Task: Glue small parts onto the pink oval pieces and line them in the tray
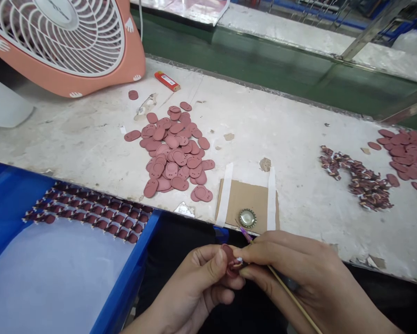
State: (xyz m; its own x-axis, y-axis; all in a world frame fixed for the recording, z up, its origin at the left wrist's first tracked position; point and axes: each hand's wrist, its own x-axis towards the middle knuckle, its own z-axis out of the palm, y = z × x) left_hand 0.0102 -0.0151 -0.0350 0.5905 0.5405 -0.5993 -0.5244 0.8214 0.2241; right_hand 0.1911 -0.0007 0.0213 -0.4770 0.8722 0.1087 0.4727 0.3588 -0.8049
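My left hand [203, 280] is closed, pinching a maroon oval piece [228, 255] between thumb and fingers. A small part with white and tan bits [237, 264] lies against that piece, partly hidden by my fingertips. My right hand [292, 266] is also closed, its thumb and forefinger touching the small part. Through the right hand runs a thin wooden stick [292, 297] with a purple tip pointing up and left. Just beyond the tip, a bottle cap [247, 217] with clear or shiny contents sits on a cardboard square [253, 195] fixed by white tape strips.
Maroon oval pieces [175, 148] are heaped at centre left, with another heap [408, 155] far right beside small dark parts [365, 178]. A blue tray [125, 278] at left holds rows of assembled pieces [100, 211]. A pink fan [100, 81] and red box [166, 81] stand behind.
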